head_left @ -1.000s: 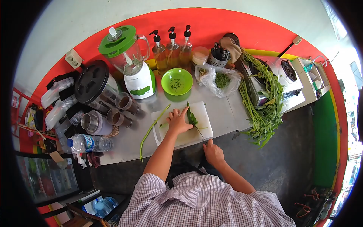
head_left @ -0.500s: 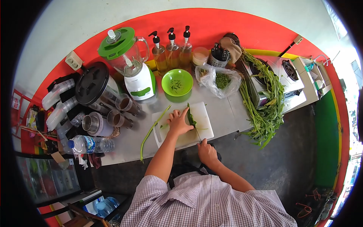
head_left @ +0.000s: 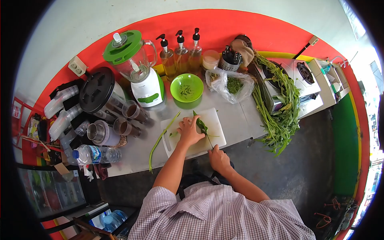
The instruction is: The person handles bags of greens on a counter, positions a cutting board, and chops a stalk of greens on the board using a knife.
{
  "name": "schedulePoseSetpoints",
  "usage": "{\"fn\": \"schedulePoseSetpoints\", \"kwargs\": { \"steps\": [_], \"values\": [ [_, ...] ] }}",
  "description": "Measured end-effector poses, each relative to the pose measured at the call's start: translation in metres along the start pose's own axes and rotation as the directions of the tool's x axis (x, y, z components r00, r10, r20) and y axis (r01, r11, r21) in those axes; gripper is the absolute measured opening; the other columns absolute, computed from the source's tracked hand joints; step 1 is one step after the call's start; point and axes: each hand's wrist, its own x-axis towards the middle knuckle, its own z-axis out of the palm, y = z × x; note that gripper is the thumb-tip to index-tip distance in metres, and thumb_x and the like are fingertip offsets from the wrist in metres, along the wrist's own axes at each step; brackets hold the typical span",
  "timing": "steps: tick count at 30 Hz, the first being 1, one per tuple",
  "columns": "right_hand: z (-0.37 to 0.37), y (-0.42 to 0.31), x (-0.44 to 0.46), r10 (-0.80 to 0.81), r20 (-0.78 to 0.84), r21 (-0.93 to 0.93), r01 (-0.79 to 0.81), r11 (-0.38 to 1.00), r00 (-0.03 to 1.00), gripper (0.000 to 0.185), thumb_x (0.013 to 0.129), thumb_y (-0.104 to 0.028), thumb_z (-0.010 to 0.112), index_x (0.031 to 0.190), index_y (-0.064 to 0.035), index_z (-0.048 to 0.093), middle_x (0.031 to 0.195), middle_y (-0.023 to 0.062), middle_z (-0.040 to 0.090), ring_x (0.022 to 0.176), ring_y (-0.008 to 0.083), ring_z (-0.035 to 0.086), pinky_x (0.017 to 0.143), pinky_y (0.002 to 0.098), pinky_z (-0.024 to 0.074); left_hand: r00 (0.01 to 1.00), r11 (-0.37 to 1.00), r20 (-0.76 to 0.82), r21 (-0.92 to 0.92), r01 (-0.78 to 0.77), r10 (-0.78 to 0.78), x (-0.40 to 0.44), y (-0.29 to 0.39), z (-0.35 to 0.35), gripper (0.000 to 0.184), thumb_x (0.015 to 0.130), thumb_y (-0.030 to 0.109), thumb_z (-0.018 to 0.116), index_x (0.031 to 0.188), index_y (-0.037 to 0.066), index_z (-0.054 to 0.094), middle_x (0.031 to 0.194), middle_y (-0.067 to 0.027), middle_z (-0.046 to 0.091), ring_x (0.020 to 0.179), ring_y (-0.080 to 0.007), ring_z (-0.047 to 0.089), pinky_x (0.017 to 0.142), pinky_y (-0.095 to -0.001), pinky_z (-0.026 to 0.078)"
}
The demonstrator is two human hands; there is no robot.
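A white cutting board (head_left: 218,124) lies on the metal counter, and a dark green leaf (head_left: 201,126) rests on it. My left hand (head_left: 190,131) is over the board with fingers spread, holding the leaf down along its left side. My right hand (head_left: 220,161), at the board's front edge, is closed around the handle of a knife (head_left: 210,142). The blade points away from me toward the leaf's lower end; the handle is mostly hidden. Left of my left hand, a long green stem (head_left: 155,149) crosses the board's left edge. Small green bits lie on the board.
Behind the board stands a green bowl (head_left: 186,101) with cut green pieces. A blender (head_left: 145,86), pump bottles (head_left: 182,60) and cups of brown liquid (head_left: 127,129) are around it. To the right are a plastic bag (head_left: 244,90), leafy stalks (head_left: 286,116) and a stove (head_left: 310,90).
My left hand's fingers and the leaf's upper tip have shifted slightly to the left. The knife and my right hand are almost where they were.
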Motion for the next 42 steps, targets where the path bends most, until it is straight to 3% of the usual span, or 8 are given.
{"fn": "schedulePoseSetpoints", "kwargs": {
  "steps": [6,16,18,33,36,42],
  "values": [
    [-0.003,0.008,0.003,-0.021,-0.014,-0.071,0.020,0.997,1.000,0.038,0.101,-0.036,0.055,0.105,0.0010,0.047,0.085,0.0309,0.069,0.079,0.0510,0.069,0.070,0.0589,0.0552,0.996,0.998,-0.071,-0.026,-0.058,0.056,-0.005,-0.008,0.004,0.082,0.063,0.032,0.086,0.135,0.030,0.046,0.129,-0.0124,0.038,0.120,-0.0403,0.038,0.093,-0.0569,0.034],
    [-0.009,0.014,0.006,-0.048,-0.011,-0.125,0.047,0.991,0.999,0.037,0.101,-0.037,0.055,0.106,-0.0008,0.047,0.082,0.0289,0.070,0.077,0.0491,0.069,0.069,0.0576,0.0558,0.992,0.995,-0.085,-0.031,-0.092,0.089,-0.006,-0.010,0.003,0.081,0.062,0.033,0.087,0.137,0.030,0.055,0.130,-0.0094,0.038,0.122,-0.0381,0.037,0.096,-0.0564,0.033],
    [-0.011,0.015,0.008,-0.049,-0.007,-0.140,0.047,0.989,0.999,0.037,0.101,-0.036,0.056,0.106,-0.0009,0.047,0.082,0.0286,0.070,0.077,0.0490,0.069,0.069,0.0576,0.0558,0.999,0.999,-0.021,-0.038,-0.037,0.036,-0.004,-0.009,0.001,0.082,0.063,0.036,0.086,0.139,0.033,0.055,0.132,-0.0101,0.038,0.124,-0.0389,0.036,0.098,-0.0564,0.032],
    [-0.060,-0.001,0.022,-0.115,0.109,-0.295,0.142,0.945,0.987,0.035,0.099,-0.032,0.059,0.106,0.0008,0.051,0.089,0.0267,0.071,0.087,0.0447,0.072,0.078,0.0531,0.0580,1.000,1.000,0.017,-0.025,-0.002,0.002,-0.001,-0.007,-0.003,0.085,0.061,0.039,0.090,0.139,0.034,0.054,0.133,-0.0080,0.037,0.125,-0.0361,0.035,0.097,-0.0554,0.032],
    [-0.065,-0.006,0.023,-0.122,0.126,-0.361,0.160,0.919,0.985,0.034,0.098,-0.033,0.061,0.105,-0.0003,0.054,0.093,0.0230,0.073,0.088,0.0400,0.074,0.077,0.0489,0.0598,1.000,1.000,0.007,-0.022,-0.005,0.005,-0.002,-0.007,-0.002,0.085,0.062,0.040,0.090,0.139,0.035,0.054,0.133,-0.0077,0.037,0.125,-0.0358,0.035,0.098,-0.0552,0.032],
    [-0.077,-0.013,0.043,-0.091,0.203,-0.403,0.168,0.900,0.975,0.026,0.097,-0.024,0.056,0.105,0.0011,0.057,0.102,0.0239,0.072,0.095,0.0391,0.073,0.082,0.0480,0.0590,1.000,1.000,0.021,-0.029,0.006,-0.005,0.000,-0.008,-0.001,0.086,0.062,0.042,0.091,0.139,0.035,0.053,0.135,-0.0075,0.037,0.127,-0.0357,0.034,0.099,-0.0562,0.031]
  ]
}}
